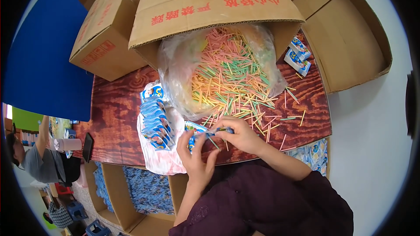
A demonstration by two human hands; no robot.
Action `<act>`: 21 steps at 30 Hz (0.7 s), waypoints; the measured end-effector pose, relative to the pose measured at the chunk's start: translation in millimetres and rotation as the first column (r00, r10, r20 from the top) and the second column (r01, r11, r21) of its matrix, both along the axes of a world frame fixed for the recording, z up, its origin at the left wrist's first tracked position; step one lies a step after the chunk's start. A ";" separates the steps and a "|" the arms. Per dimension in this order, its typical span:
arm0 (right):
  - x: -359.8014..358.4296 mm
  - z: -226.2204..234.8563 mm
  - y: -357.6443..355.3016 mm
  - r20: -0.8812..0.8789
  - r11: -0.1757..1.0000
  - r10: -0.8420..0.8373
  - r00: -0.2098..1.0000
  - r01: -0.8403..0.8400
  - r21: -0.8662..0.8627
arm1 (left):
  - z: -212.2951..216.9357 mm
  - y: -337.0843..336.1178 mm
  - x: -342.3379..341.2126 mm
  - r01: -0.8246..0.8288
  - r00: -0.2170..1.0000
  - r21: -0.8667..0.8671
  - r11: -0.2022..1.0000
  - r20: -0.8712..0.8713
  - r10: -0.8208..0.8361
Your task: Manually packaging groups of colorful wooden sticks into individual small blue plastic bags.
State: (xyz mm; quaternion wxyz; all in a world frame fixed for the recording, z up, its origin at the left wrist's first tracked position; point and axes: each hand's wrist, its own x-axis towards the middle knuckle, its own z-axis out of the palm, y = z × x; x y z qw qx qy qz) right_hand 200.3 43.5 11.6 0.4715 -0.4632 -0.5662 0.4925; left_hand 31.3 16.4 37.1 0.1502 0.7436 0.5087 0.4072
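Note:
My left hand (197, 157) and my right hand (240, 134) meet at the near edge of a dark wooden table (118, 122). Together they pinch a small blue-and-white paper packet (214, 132), with a thin green stick (213, 142) poking out below it. Just left of my hands a row of the same packets (154, 118) lies stacked on a white plastic bag (162, 159). Directly beyond my hands a clear plastic bag (175, 74) spills a heap of pink, green, yellow and orange sticks (227, 74) onto the table.
An open cardboard box (210, 8) lies on its side over the stick heap; a closed box (105, 30) sits to its left and a flat one (345, 39) right. Two packets (298, 55) lie at the right. Boxes of packets (148, 190) stand below the table. Another person (39, 157) sits far left.

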 end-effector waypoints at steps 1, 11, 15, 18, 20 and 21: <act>4.2 1.4 0.1 0.003 1.000 0.001 1.000 -0.001 -0.001 | -0.9 4.3 -0.6 -0.001 1.000 -0.001 1.000 0.003 0.001; 16.1 31.7 1.7 0.478 0.974 0.024 0.878 -0.128 0.185 | 3.2 20.4 -7.7 0.221 0.975 -0.324 0.920 0.108 -0.196; 15.0 29.8 7.4 0.478 0.956 0.053 0.877 -0.183 0.230 | -5.7 18.7 -12.9 0.334 0.856 -0.547 0.768 0.517 -0.005; 14.4 27.4 13.7 0.549 0.882 0.051 0.835 -0.295 0.367 | -7.1 19.7 -17.0 0.342 0.867 -0.562 0.753 0.497 -0.023; 9.7 25.1 15.5 0.547 0.867 0.126 0.828 -0.359 0.345 | -7.9 22.4 -19.8 0.308 0.937 -0.520 0.796 0.312 -0.158; 8.8 22.5 17.9 0.547 0.869 0.123 0.828 -0.356 0.344 | -9.1 22.6 -20.2 0.311 0.936 -0.521 0.795 0.312 -0.161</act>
